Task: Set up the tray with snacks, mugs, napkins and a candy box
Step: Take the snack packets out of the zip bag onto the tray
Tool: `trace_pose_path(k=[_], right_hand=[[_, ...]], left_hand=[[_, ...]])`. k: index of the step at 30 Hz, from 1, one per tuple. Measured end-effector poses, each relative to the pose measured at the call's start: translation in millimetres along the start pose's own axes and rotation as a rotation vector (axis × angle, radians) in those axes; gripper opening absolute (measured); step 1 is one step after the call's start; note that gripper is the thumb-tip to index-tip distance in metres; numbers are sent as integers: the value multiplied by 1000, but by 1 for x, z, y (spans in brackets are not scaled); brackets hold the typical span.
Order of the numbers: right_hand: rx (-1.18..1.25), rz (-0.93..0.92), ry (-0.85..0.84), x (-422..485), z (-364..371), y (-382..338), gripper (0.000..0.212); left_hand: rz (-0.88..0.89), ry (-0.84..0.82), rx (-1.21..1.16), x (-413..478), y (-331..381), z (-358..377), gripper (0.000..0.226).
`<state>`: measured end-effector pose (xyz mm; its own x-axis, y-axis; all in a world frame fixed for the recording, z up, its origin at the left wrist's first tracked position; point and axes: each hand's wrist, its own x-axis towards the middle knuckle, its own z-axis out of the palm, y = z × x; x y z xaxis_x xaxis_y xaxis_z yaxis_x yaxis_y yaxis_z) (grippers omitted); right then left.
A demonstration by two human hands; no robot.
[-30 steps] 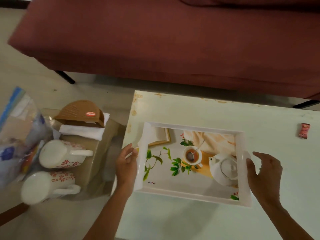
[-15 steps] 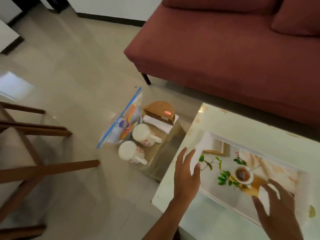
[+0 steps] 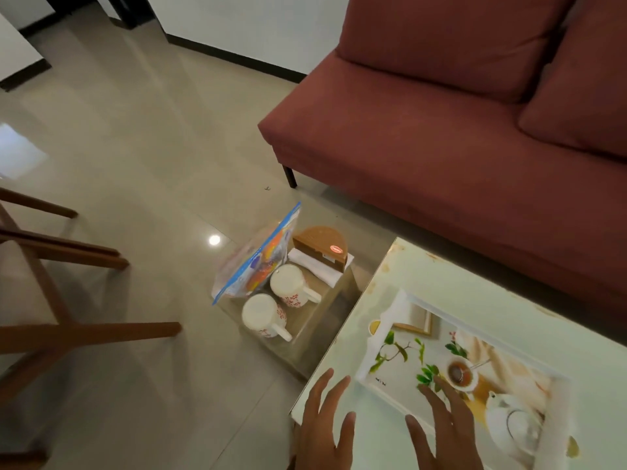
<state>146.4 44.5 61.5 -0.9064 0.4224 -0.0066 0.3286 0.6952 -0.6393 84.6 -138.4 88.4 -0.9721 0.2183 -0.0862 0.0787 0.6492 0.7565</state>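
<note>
Tray [image 3: 400, 307] sits bare on the table [image 3: 492, 286], my left hand [image 3: 322, 432] and right hand [image 3: 444, 432] spread wide and empty — mugs [image 3: 288, 288], napkins [image 3: 317, 264], what looks like the snack bag [image 3: 256, 257] all unloaded beside it.

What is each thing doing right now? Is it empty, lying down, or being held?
White picture-printed tray: flat on the table, nothing loaded.
Two white red-flowered mugs: tipped on their sides, on a low box.
Brown half-round napkin holder: lying down, white napkins under it.
Clear zip snack bag: leaning, filled.
Left hand: open, empty.
Right hand: open, empty.
</note>
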Motion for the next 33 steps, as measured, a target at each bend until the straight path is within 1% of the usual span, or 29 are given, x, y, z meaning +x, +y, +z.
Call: trace_pose_path(k=[3,5,7,8,9,11,12,14,15,17,18,21,23,25,28,30,33], right_hand=[[-13,40,30,-1,11,-17,75],[-9,80,39,1,17,-32,78],[4,129,56,4,23,-48,81],[17,149,64,7,27,-57,79],[32,172,68,11,30,-67,73],[67,203,79,20,34,-88,48],[85,210,87,26,38,-100,40],[130,209,86,40,40,-125,43],[153,216,74,49,42,-140,44],[200,199,55,67,45,-168,43],[214,167,50,75,48,-181,42],[241,97,47,99,54,-215,43],[262,80,37,112,58,-236,41],[309,83,17,124,64,-254,40],[378,117,8,139,76,-276,40],[429,157,-12,146,85,-289,40],[562,242,-52,157,97,-307,36]], left_hand=[[4,-13,9,4,-10,-12,48],[6,-41,22,13,-14,-23,45],[49,-55,46,24,-13,-37,46],[98,-38,54,31,-13,-46,45],[164,-3,71,39,-11,-57,43],[315,99,94,55,-5,-82,37],[378,143,101,66,-3,-97,34],[456,243,156,87,5,-123,32],[464,286,198,100,5,-137,32],[432,344,300,125,8,-159,34],[397,347,357,137,7,-167,36],[279,252,499,171,2,-181,47],[234,168,547,189,-5,-185,51],[225,117,550,203,-18,-188,46],[243,94,555,215,-35,-191,33],[238,95,548,220,-39,-193,24],[204,79,561,229,-39,-196,16]])
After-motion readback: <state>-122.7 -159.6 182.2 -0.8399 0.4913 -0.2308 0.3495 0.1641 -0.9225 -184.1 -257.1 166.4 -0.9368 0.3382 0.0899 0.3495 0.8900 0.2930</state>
